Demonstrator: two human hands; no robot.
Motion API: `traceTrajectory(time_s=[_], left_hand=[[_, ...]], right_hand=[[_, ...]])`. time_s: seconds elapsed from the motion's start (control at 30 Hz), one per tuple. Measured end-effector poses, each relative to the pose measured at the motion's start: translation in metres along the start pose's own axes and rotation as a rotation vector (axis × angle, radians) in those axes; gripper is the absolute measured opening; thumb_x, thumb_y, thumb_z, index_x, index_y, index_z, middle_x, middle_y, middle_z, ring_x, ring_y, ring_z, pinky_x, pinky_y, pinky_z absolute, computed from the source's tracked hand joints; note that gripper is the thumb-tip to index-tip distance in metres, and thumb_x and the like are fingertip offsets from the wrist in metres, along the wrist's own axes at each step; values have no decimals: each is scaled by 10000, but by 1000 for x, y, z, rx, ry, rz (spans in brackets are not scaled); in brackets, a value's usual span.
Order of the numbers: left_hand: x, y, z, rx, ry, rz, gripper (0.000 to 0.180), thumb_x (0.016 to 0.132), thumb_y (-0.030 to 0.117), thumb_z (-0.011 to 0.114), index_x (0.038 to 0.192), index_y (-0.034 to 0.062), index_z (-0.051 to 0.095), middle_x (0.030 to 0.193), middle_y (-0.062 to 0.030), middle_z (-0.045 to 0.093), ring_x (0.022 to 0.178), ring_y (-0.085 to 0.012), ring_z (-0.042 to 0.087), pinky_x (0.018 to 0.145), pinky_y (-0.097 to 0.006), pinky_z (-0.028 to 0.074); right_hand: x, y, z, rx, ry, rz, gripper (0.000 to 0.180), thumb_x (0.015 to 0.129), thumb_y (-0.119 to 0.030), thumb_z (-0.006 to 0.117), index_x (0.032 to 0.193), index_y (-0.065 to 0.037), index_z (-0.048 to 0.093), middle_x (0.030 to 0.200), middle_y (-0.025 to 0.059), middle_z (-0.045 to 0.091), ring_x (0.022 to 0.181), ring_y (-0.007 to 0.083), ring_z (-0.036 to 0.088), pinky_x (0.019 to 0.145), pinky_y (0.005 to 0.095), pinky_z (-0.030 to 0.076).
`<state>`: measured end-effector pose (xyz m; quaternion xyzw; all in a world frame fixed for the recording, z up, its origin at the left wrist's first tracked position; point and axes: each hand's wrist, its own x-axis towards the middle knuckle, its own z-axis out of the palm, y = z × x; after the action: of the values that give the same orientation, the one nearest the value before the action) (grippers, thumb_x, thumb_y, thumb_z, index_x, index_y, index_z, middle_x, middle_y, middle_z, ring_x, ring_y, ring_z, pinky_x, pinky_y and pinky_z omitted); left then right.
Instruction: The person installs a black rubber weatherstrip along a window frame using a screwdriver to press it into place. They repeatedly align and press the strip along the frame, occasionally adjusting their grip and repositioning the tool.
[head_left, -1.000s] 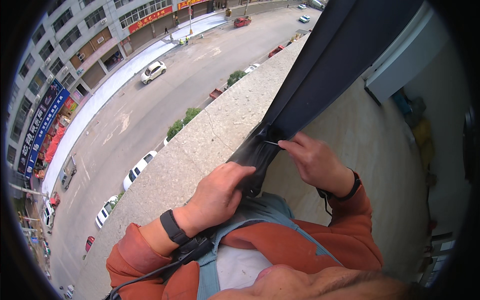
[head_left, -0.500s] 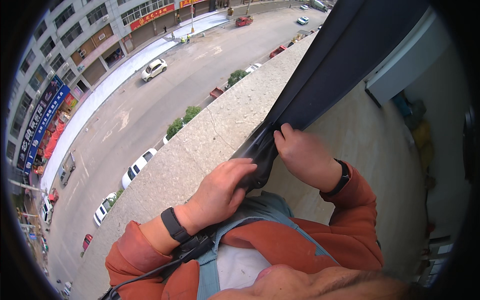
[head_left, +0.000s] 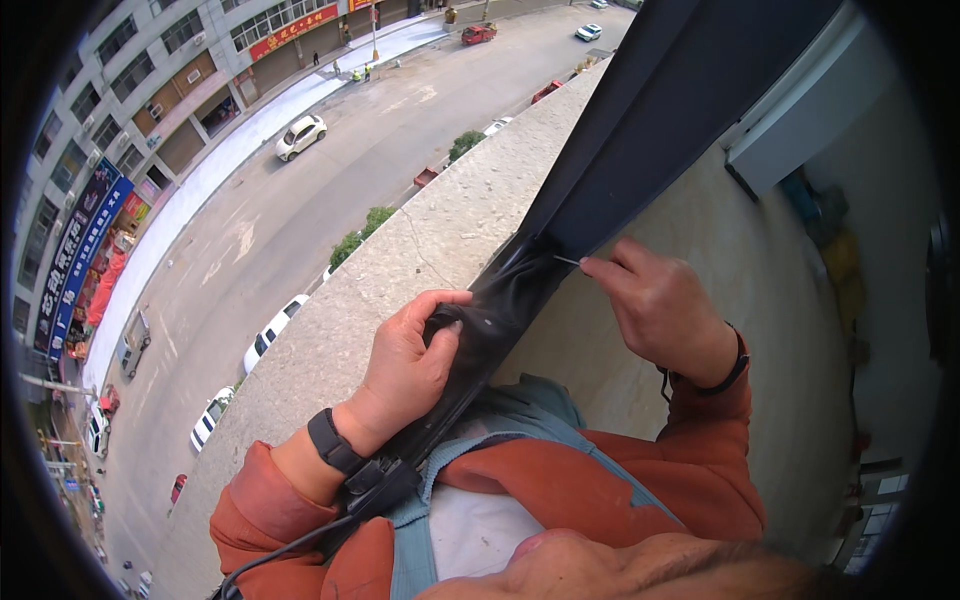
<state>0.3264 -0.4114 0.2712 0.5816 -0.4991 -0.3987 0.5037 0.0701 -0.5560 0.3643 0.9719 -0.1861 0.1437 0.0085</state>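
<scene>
A long dark frame bar (head_left: 670,120) slants from the upper right down toward my body. Over its lower part lies a crumpled, glossy black sheet (head_left: 490,310). My left hand (head_left: 405,365) pinches a fold of this sheet between thumb and fingers on the ledge side. On the room side, my right hand (head_left: 655,300) is closed on a thin metal rod (head_left: 567,260). The rod points left, its far end against the sheet and frame; whether it goes into the material cannot be made out.
A rough concrete ledge (head_left: 430,240) runs along the left, with a long drop to a street (head_left: 230,240) with parked cars. To the right lies a pale indoor floor (head_left: 640,300). A black cable (head_left: 285,548) crosses my left sleeve.
My right hand has drawn back to the right from the frame, and the thin rod now shows. My left hand has shifted left, and the sheet lies more spread out.
</scene>
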Motion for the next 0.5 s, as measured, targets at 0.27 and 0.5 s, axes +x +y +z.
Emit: traceTrajectory(time_s=[0.27,0.5], left_hand=[[5,-7,0,-191,208,61,407,997,-82,460,1337,18,660,1282,-82,694,1165,-141,637,1079,-292,477],[6,-9,1,165,149,290,413,878,-107,468,1174,-1,736,1162,-131,715,1114,-218,676,1033,-326,506]], right_hand=[[26,-5,50,-111,-220,-5,340,829,61,631,1164,18,664,974,160,565,745,336,644,660,439,548],[15,-1,24,-81,-72,-11,169,787,27,663,929,-20,583,889,158,566,716,321,659,639,400,568]])
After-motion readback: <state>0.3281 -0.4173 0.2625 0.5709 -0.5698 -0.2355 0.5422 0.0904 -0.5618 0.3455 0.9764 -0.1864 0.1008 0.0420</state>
